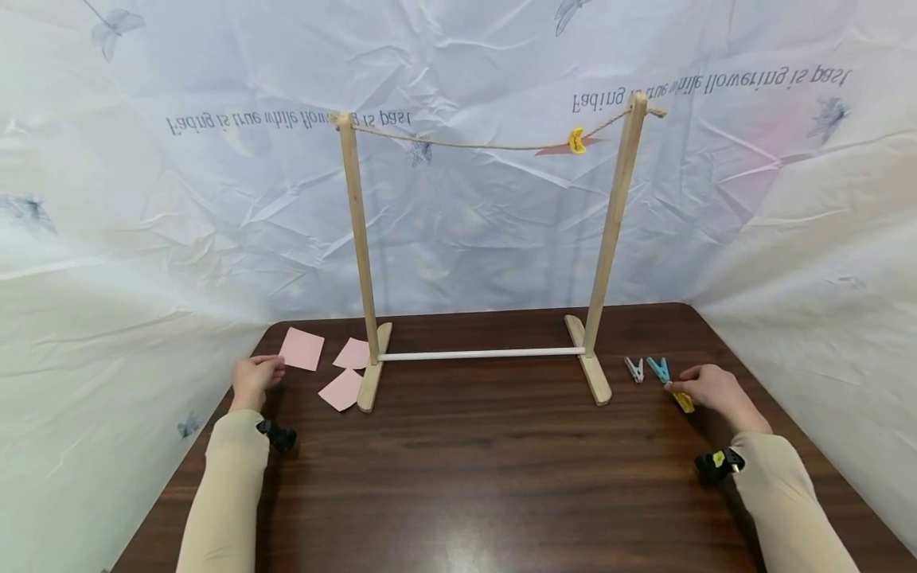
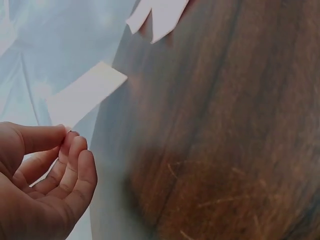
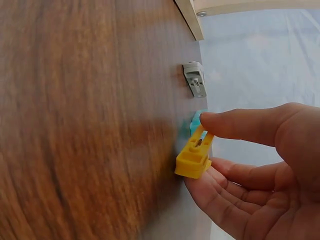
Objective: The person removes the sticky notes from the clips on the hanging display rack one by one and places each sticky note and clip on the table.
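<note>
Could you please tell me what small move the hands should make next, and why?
I'd probably raise the pink sheet toward the rope, since the left hand pinches it, the right hand grips a yellow clip, and a second yellow clip sits on the rope.

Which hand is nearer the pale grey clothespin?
Right. The right hand pinches the yellow clothespin to the right of the pale grey clothespin, with the blue clothespin between; the left hand is across the table, pinching a pink paper square.
</note>
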The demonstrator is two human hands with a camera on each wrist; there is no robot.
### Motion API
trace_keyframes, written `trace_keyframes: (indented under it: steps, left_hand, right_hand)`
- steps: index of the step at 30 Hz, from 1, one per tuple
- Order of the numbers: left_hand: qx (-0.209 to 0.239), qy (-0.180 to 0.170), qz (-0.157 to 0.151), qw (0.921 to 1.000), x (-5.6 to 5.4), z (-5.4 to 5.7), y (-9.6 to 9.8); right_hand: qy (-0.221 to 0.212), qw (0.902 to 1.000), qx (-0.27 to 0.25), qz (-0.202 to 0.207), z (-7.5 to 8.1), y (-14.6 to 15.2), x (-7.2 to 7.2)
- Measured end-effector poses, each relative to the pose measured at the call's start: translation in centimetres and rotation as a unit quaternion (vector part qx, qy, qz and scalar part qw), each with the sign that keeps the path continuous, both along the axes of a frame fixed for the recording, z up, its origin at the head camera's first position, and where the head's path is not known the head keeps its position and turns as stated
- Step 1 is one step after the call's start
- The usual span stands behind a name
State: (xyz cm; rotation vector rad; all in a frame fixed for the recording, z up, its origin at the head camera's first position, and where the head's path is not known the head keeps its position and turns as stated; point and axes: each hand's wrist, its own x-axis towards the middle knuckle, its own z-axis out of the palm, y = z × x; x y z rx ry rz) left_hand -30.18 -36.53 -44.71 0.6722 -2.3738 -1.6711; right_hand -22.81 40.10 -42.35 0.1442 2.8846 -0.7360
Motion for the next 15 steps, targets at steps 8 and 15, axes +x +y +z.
trace_keyframes:
  steps: [8, 15]
  left_hand:
    - [-0.013, 0.004, -0.005, 0.9999, -0.4, -1.3, -0.4]
    - [-0.014, 0.017, -0.003, 0.9998, -0.9, -1.6, -0.1]
  right_hand:
    - [-0.006, 1.0, -0.001, 0.005, -0.2, -0.2, -0.1]
    - [0.002, 1.0, -0.001, 0.008, -0.3, -0.3, -0.1]
